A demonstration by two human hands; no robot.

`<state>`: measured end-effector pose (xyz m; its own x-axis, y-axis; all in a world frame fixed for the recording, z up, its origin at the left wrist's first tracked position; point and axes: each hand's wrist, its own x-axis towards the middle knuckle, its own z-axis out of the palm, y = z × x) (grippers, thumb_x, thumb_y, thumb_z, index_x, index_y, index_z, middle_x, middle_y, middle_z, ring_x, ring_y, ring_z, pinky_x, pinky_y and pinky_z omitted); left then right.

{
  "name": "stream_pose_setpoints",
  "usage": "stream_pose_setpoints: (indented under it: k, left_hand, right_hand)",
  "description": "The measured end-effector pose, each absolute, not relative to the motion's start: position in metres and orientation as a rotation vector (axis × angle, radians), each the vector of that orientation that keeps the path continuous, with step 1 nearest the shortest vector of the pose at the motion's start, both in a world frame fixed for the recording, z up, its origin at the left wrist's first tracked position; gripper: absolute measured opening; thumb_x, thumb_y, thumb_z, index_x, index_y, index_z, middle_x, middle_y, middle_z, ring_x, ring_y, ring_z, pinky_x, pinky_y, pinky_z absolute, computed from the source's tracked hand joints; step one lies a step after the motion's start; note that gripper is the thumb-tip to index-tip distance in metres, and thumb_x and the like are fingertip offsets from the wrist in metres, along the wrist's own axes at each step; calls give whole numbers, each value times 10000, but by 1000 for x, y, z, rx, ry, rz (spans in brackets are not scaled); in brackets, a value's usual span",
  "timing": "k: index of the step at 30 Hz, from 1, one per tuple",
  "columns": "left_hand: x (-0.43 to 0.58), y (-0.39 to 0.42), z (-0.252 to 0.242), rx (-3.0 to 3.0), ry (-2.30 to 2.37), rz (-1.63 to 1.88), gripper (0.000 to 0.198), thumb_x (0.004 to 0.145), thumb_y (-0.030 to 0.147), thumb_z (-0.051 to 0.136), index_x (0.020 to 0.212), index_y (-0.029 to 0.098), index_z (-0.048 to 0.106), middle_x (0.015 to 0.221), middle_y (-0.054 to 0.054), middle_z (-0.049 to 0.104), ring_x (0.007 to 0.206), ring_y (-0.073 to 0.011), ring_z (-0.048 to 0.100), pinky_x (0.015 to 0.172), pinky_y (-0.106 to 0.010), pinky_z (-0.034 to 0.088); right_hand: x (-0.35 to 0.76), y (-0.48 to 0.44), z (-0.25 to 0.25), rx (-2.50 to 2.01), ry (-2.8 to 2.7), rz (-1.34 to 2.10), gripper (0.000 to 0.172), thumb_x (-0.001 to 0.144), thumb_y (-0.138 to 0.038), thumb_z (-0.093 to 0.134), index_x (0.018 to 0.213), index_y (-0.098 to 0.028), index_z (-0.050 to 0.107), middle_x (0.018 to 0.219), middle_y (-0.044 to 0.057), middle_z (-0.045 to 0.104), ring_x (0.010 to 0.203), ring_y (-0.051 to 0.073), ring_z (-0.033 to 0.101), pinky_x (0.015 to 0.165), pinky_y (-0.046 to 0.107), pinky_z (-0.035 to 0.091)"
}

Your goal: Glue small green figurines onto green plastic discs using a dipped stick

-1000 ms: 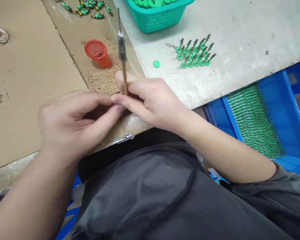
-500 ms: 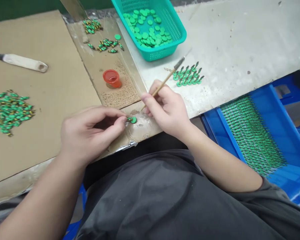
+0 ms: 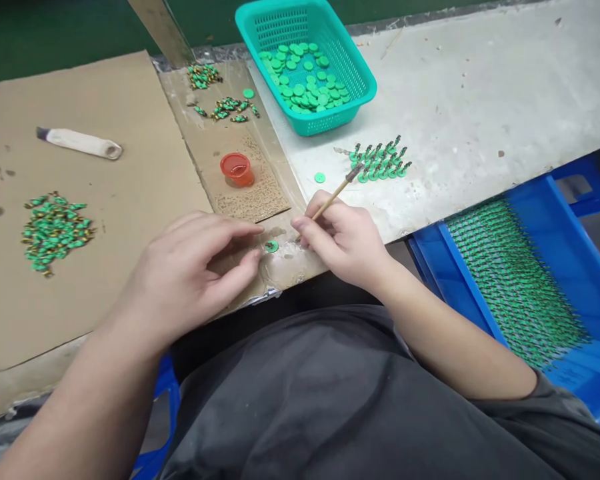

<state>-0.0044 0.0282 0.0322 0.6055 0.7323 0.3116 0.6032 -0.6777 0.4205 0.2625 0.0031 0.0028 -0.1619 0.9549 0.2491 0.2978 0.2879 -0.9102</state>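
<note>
My left hand (image 3: 200, 267) is open, its thumb and index finger parted just left of a green disc (image 3: 271, 247) on the table's front edge. A small dark figure stands on that disc. In my right hand (image 3: 347, 237) is a thin wooden brush (image 3: 334, 197), pinched between thumb and fingers, its dark tip pointing up and to the right. Behind the hands, a red cup (image 3: 237, 170) with liquid stands on a speckled brown board (image 3: 205, 155). Another green disc (image 3: 320, 177) lies flat near several rows of figures on green discs (image 3: 380, 163).
A teal basket (image 3: 313, 123) of green discs stands at the back. On the cardboard (image 3: 130, 220) lie a pile of green-and-gold pieces (image 3: 55, 230) and a white-handled tool (image 3: 83, 143). More pieces (image 3: 227, 108) lie behind the cup. A blue bin (image 3: 580, 267) at right holds many figures.
My left fingers have parted and let go of the small figure, which now stands on its disc. The loose disc near the rows now shows. The view has shifted slightly.
</note>
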Motion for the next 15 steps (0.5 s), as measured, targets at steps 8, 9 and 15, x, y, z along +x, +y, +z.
stream_pose_setpoints:
  k: [8, 9, 15]
  left_hand:
    - [2, 30, 17, 2594, 1034, 717, 103, 1139, 346, 722, 1118, 266, 784, 1026, -23, 773, 934, -205, 707, 870, -360, 542]
    - [2, 30, 17, 2576, 1044, 715, 104, 1136, 347, 722, 1105, 268, 781, 1034, -23, 774, 937, -206, 711, 870, -362, 544]
    - [0, 27, 15, 2523, 1058, 693, 116, 1141, 360, 714, 1078, 271, 753, 1039, -19, 762, 947, -209, 722, 893, -378, 556]
  right_hand:
    - [249, 15, 6, -939, -1948, 816, 285, 1271, -318, 567, 1051, -211, 714, 1075, 4, 807, 1009, 156, 796, 957, 270, 588]
    - [248, 16, 5, -933, -1965, 801, 270, 1272, -305, 567, 1068, -209, 716, 1082, 3, 809, 1021, 157, 802, 964, 266, 588]
    - [247, 16, 2, -934, -2002, 747, 278, 1286, -329, 546, 1111, -204, 722, 1064, -9, 816, 1055, 157, 822, 994, 255, 591]
